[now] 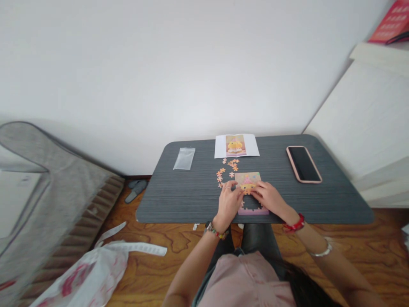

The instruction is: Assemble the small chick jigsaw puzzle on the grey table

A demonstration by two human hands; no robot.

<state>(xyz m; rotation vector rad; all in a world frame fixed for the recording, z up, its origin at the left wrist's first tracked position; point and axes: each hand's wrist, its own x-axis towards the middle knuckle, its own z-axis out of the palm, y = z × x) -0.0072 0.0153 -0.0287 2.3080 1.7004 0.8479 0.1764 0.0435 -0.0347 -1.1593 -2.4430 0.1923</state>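
A partly assembled jigsaw puzzle (247, 178) lies near the table's front edge. Its upper part shows a yellow figure; the lower part has a dark gap above a pinkish bottom border (254, 212). At its left side my left hand (229, 200) has its fingers bent together, the tips at the puzzle's middle; anything between them is hidden. My right hand (271, 199) rests over the right side, fingers stretched out and touching the picture, thumb apart. Loose puzzle pieces (220, 172) lie scattered just beyond and left of my left hand.
A paper sheet with the reference picture (236, 146) lies at the table's back edge. There is a clear plastic bag (184, 158) at the left and a pink-cased phone (304, 164) at the right of the dark table (179, 196). A white wall stands behind.
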